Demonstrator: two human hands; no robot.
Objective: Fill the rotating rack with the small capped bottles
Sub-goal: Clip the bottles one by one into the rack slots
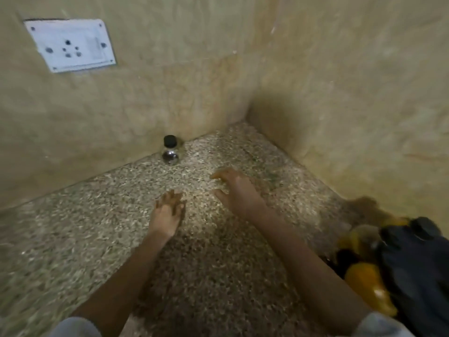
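Note:
One small clear bottle (pixel 170 150) with a black cap stands upright on the speckled stone counter (pixel 85 239), against the back wall. My left hand (pixel 168 211) hovers over the counter with fingers spread, holding nothing, a short way in front of the bottle. My right hand (pixel 237 190) reaches forward to the right of the bottle, fingers apart and empty. At the right edge a dark rack (pixel 418 263) shows, blurred, with yellow-filled bottles (pixel 366 285) in it. The whole frame is motion-blurred.
Beige tiled walls meet in a corner (pixel 250 113) behind the counter. A white wall socket plate (pixel 70 45) sits high on the left wall.

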